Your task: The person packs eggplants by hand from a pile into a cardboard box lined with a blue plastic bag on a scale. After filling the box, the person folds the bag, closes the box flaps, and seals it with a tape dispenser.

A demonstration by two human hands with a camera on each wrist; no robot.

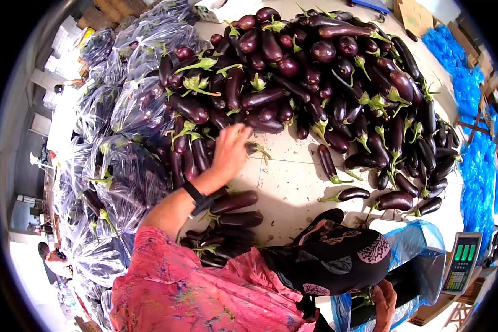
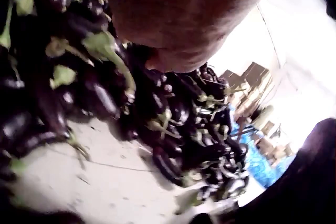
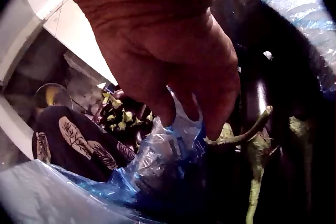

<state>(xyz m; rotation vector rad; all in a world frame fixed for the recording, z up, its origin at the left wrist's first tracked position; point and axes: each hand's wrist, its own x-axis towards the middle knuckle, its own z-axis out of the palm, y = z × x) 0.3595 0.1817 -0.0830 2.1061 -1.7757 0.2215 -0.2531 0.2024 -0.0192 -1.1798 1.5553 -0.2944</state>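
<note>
In the head view, my left hand (image 1: pixel 231 152) reaches over the pile, fingertips right at a dark purple eggplant (image 1: pixel 264 125). Another eggplant (image 1: pixel 252 148) shows its stem end beside the palm. The left wrist view has the back of this hand across the top, its fingertips hidden; I cannot tell whether it grips anything. My right hand (image 3: pixel 168 66) is at a blue plastic bag (image 3: pixel 163 155), whose film bunches up between its fingers. Inside the bag lie large eggplants (image 3: pixel 257 98), and a green stem (image 3: pixel 247 134) runs right by the fingertips.
A big heap of eggplants (image 1: pixel 365 99) covers the white tabletop (image 1: pixel 282 182). Filled clear bags (image 1: pixel 133 105) line the left side. A scale display (image 1: pixel 462 260) stands right of the blue bag, with blue plastic sheeting (image 1: pixel 476 177) behind. A patterned black cap (image 1: pixel 337 254) blocks part of the view.
</note>
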